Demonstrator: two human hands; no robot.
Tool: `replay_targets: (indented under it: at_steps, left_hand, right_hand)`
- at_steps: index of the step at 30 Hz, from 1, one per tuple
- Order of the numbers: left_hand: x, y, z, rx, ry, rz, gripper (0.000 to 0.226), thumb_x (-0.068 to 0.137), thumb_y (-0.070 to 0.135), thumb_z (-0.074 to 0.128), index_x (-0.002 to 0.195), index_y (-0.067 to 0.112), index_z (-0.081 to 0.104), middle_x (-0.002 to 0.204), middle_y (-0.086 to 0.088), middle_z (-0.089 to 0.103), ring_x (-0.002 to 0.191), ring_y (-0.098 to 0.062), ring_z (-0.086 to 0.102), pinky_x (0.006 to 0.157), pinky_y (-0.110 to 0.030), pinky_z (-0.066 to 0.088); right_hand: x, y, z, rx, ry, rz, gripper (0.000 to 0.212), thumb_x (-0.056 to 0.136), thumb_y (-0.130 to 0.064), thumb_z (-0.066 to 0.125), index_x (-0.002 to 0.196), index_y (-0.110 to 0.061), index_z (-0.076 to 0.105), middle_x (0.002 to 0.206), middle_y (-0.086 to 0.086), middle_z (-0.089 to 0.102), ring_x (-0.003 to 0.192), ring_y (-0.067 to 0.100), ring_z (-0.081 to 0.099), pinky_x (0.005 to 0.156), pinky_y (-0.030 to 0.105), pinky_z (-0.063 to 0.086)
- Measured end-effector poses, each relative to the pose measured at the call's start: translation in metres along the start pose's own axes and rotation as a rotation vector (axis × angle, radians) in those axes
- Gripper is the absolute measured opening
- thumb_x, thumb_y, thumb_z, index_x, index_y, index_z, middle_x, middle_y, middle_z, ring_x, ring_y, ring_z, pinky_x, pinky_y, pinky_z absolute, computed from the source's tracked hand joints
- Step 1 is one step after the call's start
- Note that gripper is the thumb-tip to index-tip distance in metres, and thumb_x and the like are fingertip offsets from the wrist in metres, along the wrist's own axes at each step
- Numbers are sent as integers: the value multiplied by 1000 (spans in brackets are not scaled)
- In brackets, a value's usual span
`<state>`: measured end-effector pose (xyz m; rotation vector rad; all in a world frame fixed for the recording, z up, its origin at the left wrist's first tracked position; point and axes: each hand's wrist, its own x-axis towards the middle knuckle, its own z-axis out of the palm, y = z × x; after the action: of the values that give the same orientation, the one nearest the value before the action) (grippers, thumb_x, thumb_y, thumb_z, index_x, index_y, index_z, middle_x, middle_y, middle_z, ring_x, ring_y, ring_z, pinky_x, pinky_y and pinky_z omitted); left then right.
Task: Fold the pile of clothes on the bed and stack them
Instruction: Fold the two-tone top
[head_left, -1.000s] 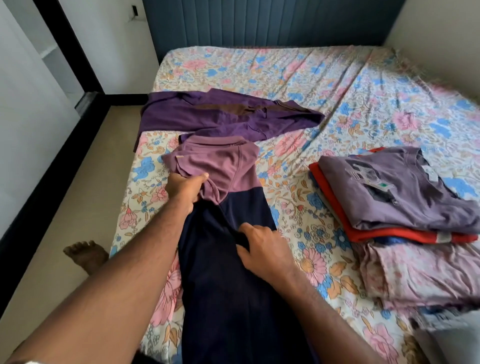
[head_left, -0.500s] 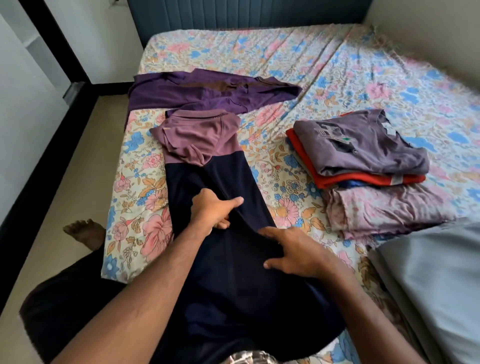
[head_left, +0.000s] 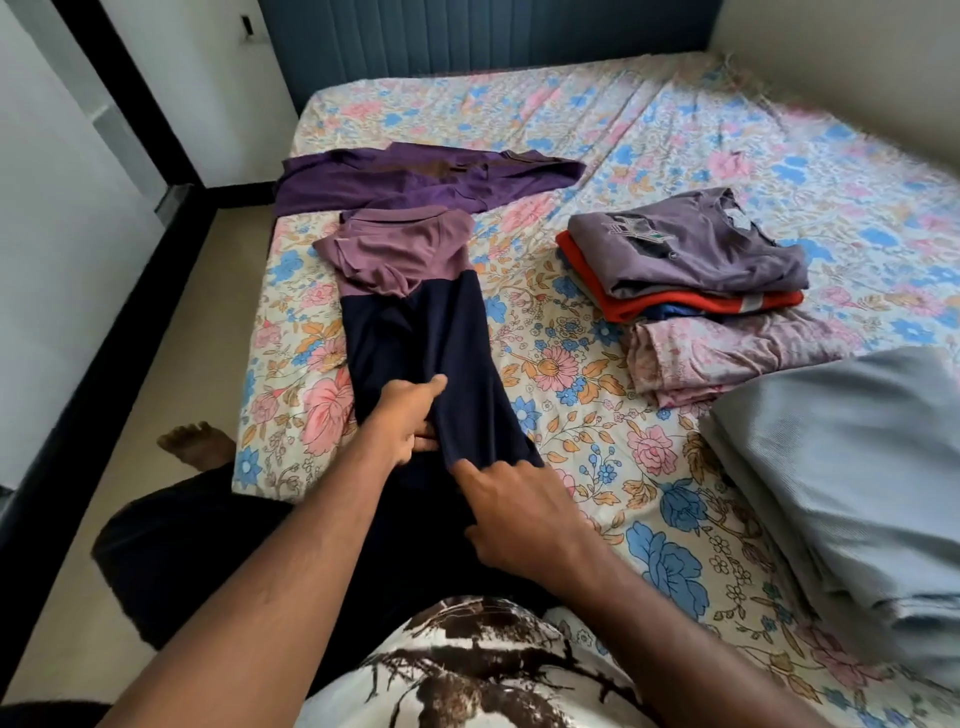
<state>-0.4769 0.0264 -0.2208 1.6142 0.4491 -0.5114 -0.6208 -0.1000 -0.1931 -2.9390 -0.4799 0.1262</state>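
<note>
**Folding the two-colour shirt: the hem end is in the hands**

At the left side of the floral bed sheet (head_left: 649, 130) lies a dark purple garment (head_left: 415, 179), spread flat and not yet folded, close to the bed's left edge. Just in front of it lies the shirt now in work, a long shirt with mauve top and navy lower part (head_left: 415, 312), already narrowed into a strip that runs from the collar toward the person.

The left hand (head_left: 408, 421) grips the navy cloth near the hem, with the thumb on top and the fingers curled under a fold. The right hand (head_left: 514, 514) is just beside it, on the hem corner; its fingers are bent onto the cloth and seem to pinch the edge, but the grip itself is partly hidden.

The step in hand, as I judge it, is to fold the strip across its length. The next move calls for lifting the hem with both hands together and carrying it up to the mauve part, keeping the edges in line (the soft cloth will sag if only one corner is lifted).

There are no containers here. To the right stands the stack of folded clothes (head_left: 691, 270): a grey-purple shirt on top, a red one below it, a pink patterned cloth at the bottom. At the far right lies a folded grey-blue sheet (head_left: 857, 467).
</note>
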Motion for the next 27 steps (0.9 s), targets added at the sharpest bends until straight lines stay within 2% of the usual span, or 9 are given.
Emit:
replay_targets:
  at_steps: [3,8,10,12,15,18,21,23,27]
  left_hand:
    - [-17,-14,3,197,-57,57,37,79,18,85,107,10,63,102,-9,73,92,-28,71,78,-52,61]
    - [-29,-26,-4,468,2,170,46,66,5,89,98,13,57,101,-9,68,89,-26,70,56,-35,59]
    - [-35,-30,-20,528,-2,185,48,65,11,93,91,11,53,90,-13,70,72,-28,72,47,-31,55]
    - [-45,-30,-42,636,-18,254,42,73,22,91,85,11,52,69,-12,68,53,-23,70,42,-28,51]
    - [-55,-32,-84,917,-102,531,22,85,24,80,79,15,61,68,2,64,53,-2,59,58,-30,50]
    - [-59,-43,-121,1048,-298,587,15,89,12,74,87,28,73,87,9,70,84,-3,64,79,-31,53]
    - [-67,-60,-137,987,-383,567,36,90,-1,69,99,33,77,100,11,72,99,-3,65,89,-27,52]
    - [-69,-62,-139,992,-381,683,46,88,-6,69,108,35,76,112,10,65,109,-3,60,95,-23,48]
    - [-64,-57,-134,1308,-387,1044,67,82,-3,73,130,42,65,134,5,52,124,-9,47,101,-27,41]
  right_hand:
    - [-15,6,3,-14,-49,-18,29,86,-20,64,112,-15,53,107,5,66,93,36,67,72,46,53]
    - [-19,0,1,57,-121,-190,30,87,-14,64,116,-16,57,110,5,62,97,32,64,84,49,55]
    - [-24,3,-9,251,-210,-310,30,95,-19,62,125,-21,62,113,1,68,96,15,66,86,36,56]
    - [-24,20,-28,498,-259,-280,27,103,-19,55,128,-19,65,104,-8,71,80,-2,68,74,17,55]
    - [-14,69,-35,527,-175,-174,30,100,-3,53,123,-15,69,93,-15,69,76,0,70,72,19,58]
    - [-7,95,-25,344,-244,-224,49,90,8,56,123,-25,70,118,-11,71,102,1,67,94,35,57]
    - [-14,100,-13,181,-367,-322,66,84,6,57,135,-35,62,149,-15,52,138,4,44,117,28,34]
    - [-22,104,-4,42,-380,-376,81,79,1,59,147,-40,47,165,-17,25,152,4,19,125,34,18]
    - [-35,115,8,-11,-416,-373,104,77,-3,63,158,-48,17,169,-17,-12,152,2,-22,125,48,-7]
